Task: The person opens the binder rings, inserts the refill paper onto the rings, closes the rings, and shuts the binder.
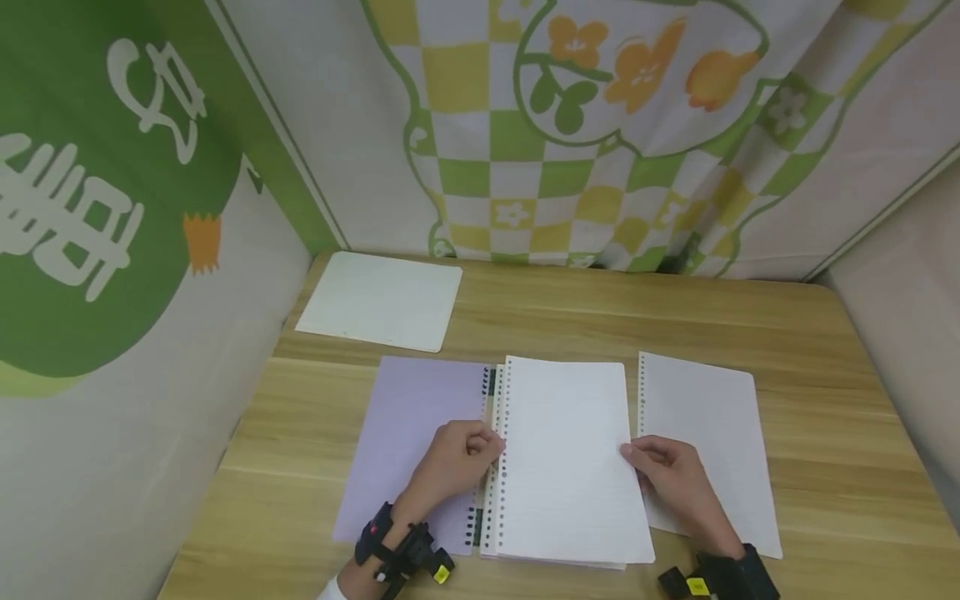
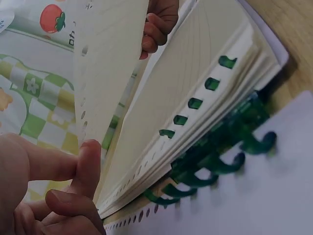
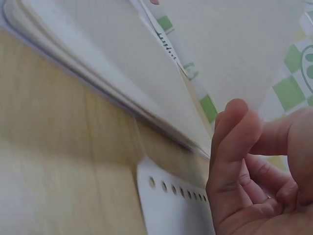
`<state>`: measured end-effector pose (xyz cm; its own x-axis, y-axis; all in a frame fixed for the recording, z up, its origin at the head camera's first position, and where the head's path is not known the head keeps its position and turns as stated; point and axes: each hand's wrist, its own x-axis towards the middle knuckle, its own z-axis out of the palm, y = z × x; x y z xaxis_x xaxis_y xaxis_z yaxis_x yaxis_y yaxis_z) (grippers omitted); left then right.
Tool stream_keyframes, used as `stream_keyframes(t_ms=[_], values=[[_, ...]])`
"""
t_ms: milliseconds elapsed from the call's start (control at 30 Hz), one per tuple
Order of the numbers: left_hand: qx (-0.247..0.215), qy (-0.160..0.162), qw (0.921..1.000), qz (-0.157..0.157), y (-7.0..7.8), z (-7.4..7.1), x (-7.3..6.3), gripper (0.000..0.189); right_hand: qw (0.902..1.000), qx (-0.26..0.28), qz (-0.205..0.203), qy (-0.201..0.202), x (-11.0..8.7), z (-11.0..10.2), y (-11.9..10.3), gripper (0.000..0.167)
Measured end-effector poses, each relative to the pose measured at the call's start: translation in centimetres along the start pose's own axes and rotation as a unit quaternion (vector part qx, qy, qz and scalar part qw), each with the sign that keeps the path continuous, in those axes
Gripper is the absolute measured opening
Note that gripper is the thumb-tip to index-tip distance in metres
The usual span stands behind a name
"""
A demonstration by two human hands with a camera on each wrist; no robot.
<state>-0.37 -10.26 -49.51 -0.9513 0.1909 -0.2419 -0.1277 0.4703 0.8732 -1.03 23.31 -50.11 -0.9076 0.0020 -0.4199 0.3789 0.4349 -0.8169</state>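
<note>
A white loose-leaf sheet (image 1: 573, 467) with a row of holes along its left side is held above an open ring-binder notebook. My left hand (image 1: 453, 458) pinches its punched edge between thumb and fingers. At the opposite edge, my right hand (image 1: 671, 479) pinches the sheet. Below it lies a stack of punched pages (image 2: 195, 63), with green rings (image 2: 212, 164) poking through some of their holes in the left wrist view. The notebook's purple cover (image 1: 405, 425) is spread flat to the left, partly behind my left hand and forearm.
Another punched sheet (image 1: 708, 417) lies on the wooden table (image 1: 825, 433) at the right, under my right hand. A pale rectangular sheet or board (image 1: 382, 300) lies at the back left. A patterned curtain (image 1: 540, 192) hangs behind the table.
</note>
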Motion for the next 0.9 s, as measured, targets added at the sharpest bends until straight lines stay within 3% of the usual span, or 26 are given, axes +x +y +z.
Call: stream_keyframes(t_ms=[233, 367, 467, 600, 767, 900], values=[[0.004, 0.018, 0.9998, -0.001, -0.4, -0.2, -0.7, 0.020, 0.9996, 0.028, 0.000, -0.001, -0.2, 1.0, 0.0, 0.032], [0.077, 0.060, 0.9947, 0.032, -0.4, -0.2, -0.8, 0.019, 0.9989, 0.047, 0.005, -0.003, -0.1, 1.4, 0.0, 0.030], [0.161, 0.073, 0.9809, 0.081, -0.3, -0.1, -0.6, 0.031, 0.9986, 0.052, 0.008, -0.002, -0.1, 1.4, 0.0, 0.031], [0.235, 0.041, 0.9634, 0.121, 0.0, -0.1, -0.3, 0.054, 0.9989, 0.047, 0.009, -0.002, -0.2, 1.5, -0.2, 0.031], [0.281, 0.000, 0.9539, 0.105, 0.2, 0.0, 0.1, 0.064, 0.9993, 0.036, 0.009, -0.003, -0.1, 1.6, -0.3, 0.031], [0.304, -0.004, 0.9468, 0.106, 0.4, 0.0, 0.5, 0.062, 0.9997, 0.021, 0.014, -0.002, -0.1, 1.5, -0.4, 0.030]])
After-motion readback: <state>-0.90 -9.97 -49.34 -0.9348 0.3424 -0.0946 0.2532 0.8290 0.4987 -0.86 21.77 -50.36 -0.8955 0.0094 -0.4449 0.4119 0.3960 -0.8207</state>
